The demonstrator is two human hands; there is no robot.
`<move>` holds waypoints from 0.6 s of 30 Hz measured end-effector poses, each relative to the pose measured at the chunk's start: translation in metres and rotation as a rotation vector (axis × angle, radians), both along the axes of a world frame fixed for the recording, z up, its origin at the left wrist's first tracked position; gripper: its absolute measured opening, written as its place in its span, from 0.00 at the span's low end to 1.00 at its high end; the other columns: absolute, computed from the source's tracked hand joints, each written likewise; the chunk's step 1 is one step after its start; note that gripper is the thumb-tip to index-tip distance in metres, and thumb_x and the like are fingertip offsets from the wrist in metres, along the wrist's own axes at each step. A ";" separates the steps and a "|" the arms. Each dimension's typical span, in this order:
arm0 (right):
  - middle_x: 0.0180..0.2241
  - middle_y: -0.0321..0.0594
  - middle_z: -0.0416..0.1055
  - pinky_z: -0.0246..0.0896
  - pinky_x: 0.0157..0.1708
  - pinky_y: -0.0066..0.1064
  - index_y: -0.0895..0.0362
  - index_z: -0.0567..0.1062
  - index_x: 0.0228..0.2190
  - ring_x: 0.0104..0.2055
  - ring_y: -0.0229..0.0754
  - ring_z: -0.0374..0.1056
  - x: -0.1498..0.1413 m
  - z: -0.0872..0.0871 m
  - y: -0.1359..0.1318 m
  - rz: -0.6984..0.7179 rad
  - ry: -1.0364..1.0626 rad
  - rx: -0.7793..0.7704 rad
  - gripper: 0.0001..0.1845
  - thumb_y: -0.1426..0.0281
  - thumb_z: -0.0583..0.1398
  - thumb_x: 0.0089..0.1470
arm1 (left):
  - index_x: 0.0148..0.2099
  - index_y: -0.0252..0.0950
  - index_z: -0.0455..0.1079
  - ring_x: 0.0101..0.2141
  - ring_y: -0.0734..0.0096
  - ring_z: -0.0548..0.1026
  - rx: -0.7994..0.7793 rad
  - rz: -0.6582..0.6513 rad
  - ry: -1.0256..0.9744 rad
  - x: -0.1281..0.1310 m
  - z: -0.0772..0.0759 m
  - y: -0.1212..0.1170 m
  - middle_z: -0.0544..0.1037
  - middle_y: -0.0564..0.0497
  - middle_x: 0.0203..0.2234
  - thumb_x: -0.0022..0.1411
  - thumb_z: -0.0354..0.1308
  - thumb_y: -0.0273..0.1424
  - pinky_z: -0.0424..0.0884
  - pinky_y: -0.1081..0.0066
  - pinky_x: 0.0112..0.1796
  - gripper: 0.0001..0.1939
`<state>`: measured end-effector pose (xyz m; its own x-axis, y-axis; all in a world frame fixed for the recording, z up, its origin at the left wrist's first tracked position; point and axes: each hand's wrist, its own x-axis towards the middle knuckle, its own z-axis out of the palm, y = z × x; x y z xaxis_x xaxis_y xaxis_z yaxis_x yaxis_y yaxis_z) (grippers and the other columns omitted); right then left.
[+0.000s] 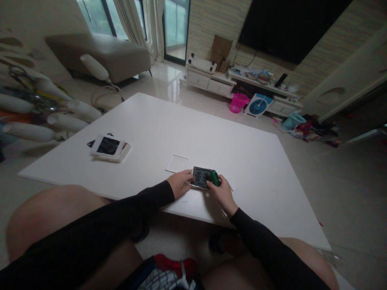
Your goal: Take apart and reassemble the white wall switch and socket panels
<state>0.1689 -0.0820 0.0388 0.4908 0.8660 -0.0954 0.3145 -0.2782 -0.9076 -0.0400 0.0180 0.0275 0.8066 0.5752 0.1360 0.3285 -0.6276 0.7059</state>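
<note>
A dark square panel (199, 177) with a pale rim and small fittings on its face is at the near side of the white table (242, 149). My left hand (180, 184) grips its left edge with closed fingers. In my right hand (223, 194) is a green-handled tool (215, 177), pointing toward the panel's right part; its tip is too small to make out. Just behind my left hand lies a clear square frame (177, 158). Something thin and pale shows partly beyond my right hand, too blurred to name.
A stack of white square plates (114, 155) with a dark center lies on the table's left part. Blurred white lamp-like shapes (93, 67) rise beyond the left edge. Farther off are a bench (99, 52), a pink basket (238, 103) and a fan (258, 105). My knees flank the near edge.
</note>
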 end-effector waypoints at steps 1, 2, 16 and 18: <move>0.26 0.34 0.73 0.58 0.31 0.32 0.56 0.75 0.30 0.30 0.42 0.65 0.001 0.000 0.001 -0.006 -0.005 -0.008 0.15 0.60 0.68 0.44 | 0.42 0.36 0.73 0.39 0.65 0.75 -0.005 0.003 -0.009 0.000 -0.001 0.000 0.74 0.48 0.38 0.58 0.58 0.21 0.72 0.66 0.42 0.09; 0.26 0.35 0.73 0.58 0.31 0.33 0.57 0.76 0.29 0.30 0.43 0.66 0.002 0.001 0.002 -0.018 -0.004 -0.017 0.15 0.60 0.68 0.43 | 0.43 0.36 0.72 0.38 0.65 0.75 -0.010 0.007 -0.015 0.000 -0.001 -0.001 0.73 0.49 0.38 0.58 0.59 0.21 0.72 0.67 0.41 0.10; 0.19 0.35 0.70 0.57 0.24 0.32 0.58 0.75 0.26 0.23 0.41 0.64 0.003 0.001 0.001 -0.097 0.233 0.031 0.18 0.59 0.72 0.38 | 0.45 0.37 0.71 0.38 0.67 0.75 -0.030 0.029 -0.009 -0.001 -0.003 -0.001 0.71 0.49 0.43 0.59 0.62 0.25 0.75 0.66 0.43 0.11; 0.19 0.35 0.71 0.59 0.25 0.32 0.58 0.76 0.27 0.25 0.42 0.65 0.002 0.005 0.001 -0.092 0.215 0.035 0.18 0.59 0.72 0.38 | 0.44 0.37 0.72 0.40 0.66 0.76 0.002 0.032 0.000 -0.001 -0.003 -0.002 0.71 0.48 0.45 0.58 0.63 0.25 0.76 0.64 0.45 0.10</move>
<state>0.1713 -0.0808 0.0437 0.5397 0.8231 -0.1769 0.0879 -0.2640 -0.9605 -0.0408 0.0160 0.0240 0.7878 0.6004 0.1375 0.3481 -0.6182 0.7048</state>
